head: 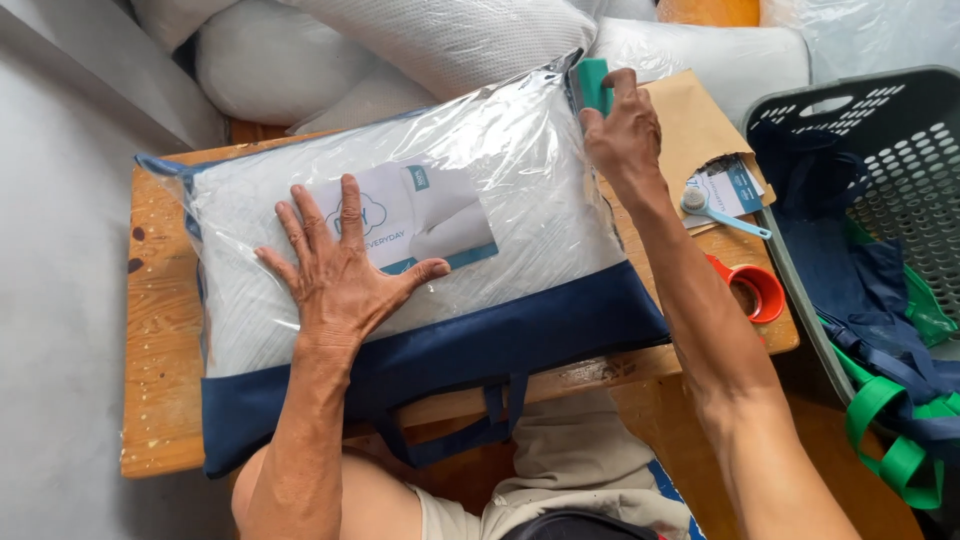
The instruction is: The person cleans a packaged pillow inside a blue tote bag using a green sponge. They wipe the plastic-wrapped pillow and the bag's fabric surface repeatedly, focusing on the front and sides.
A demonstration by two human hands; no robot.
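A white pillow in a clear plastic bag (520, 170) with a navy fabric band and carry handle lies across a small wooden table (160, 330). My left hand (340, 265) rests flat on the bag, fingers spread, beside a white and blue paper label. At the bag's far right corner my right hand (622, 128) grips a small teal-green piece (592, 82), held against the bag's edge.
A brown envelope (695, 120) with a printed card, a light blue scoop (720, 212) and an orange-red cup (752, 290) lie on the table's right end. A dark plastic basket (890, 130) holding navy and green bags stands to the right. White pillows are piled behind.
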